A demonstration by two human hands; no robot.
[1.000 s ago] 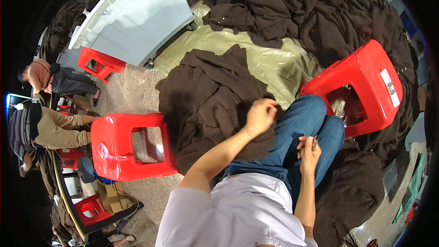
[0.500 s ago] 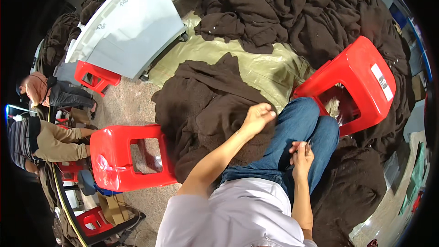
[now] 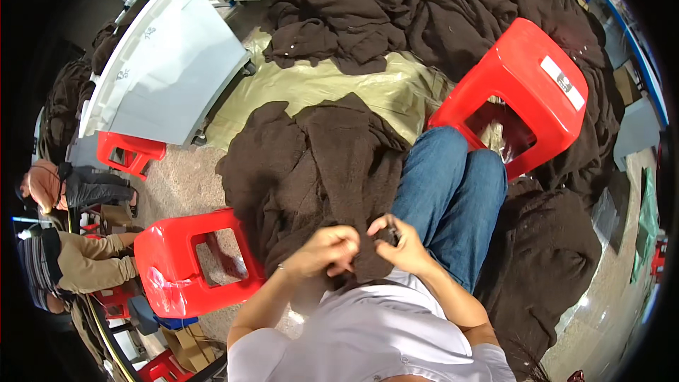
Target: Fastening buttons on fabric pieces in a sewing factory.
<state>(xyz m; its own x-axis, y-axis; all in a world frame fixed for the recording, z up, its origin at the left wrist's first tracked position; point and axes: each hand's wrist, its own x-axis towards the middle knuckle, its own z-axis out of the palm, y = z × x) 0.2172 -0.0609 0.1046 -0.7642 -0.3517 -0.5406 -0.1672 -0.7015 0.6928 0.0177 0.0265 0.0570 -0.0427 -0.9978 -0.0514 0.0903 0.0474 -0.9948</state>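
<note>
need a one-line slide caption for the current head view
Left hand and right hand close together over dark brown cloth, red stools to either side.

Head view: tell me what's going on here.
A person's left hand and right hand are close together, fingers bent, at the near end of a dark brown cloth by the lap. Whether the fingers grip anything is too unclear to tell. The cloth spreads beside the jeans, toward a red stool on the left. A bigger brown heap lies farther ahead.

Cloth (image 3: 311,163) between stools (image 3: 161,258), heap (image 3: 438,18) beyond, perhaps on sheet (image 3: 247,102)
</note>
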